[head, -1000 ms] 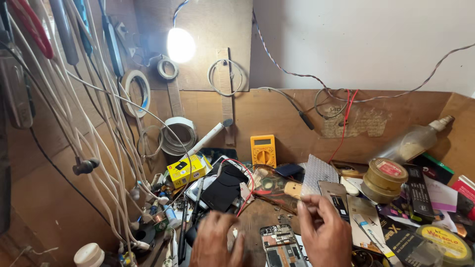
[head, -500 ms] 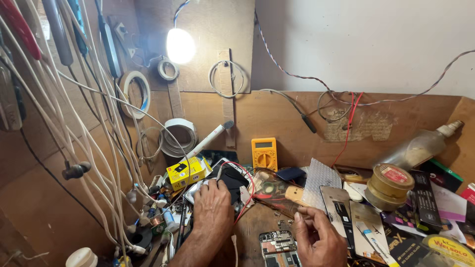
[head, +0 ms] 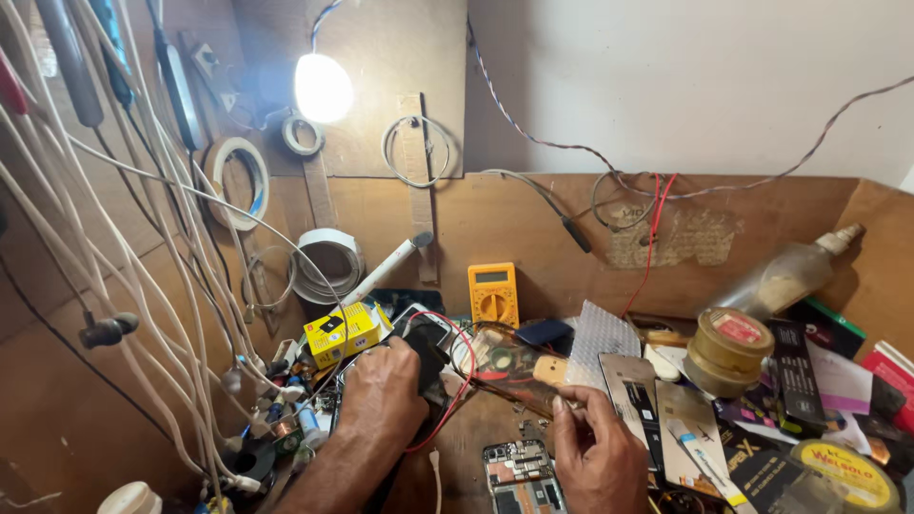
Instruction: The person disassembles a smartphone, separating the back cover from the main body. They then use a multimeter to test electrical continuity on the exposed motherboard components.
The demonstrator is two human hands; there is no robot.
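While left hand (head: 383, 395) grips black device (head: 426, 352), opened phone (head: 521, 478) lies circuit-side up.

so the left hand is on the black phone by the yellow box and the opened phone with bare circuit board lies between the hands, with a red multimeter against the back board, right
Nearly: the multimeter against the back board is yellow-orange, not red, as the head view shows. The left hand does rest on the black phone by the yellow box, and the opened phone lies between the hands.

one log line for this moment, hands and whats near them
left hand: on black device by yellow box | right hand: pinching thin tool | opened phone: between hands | multimeter: behind
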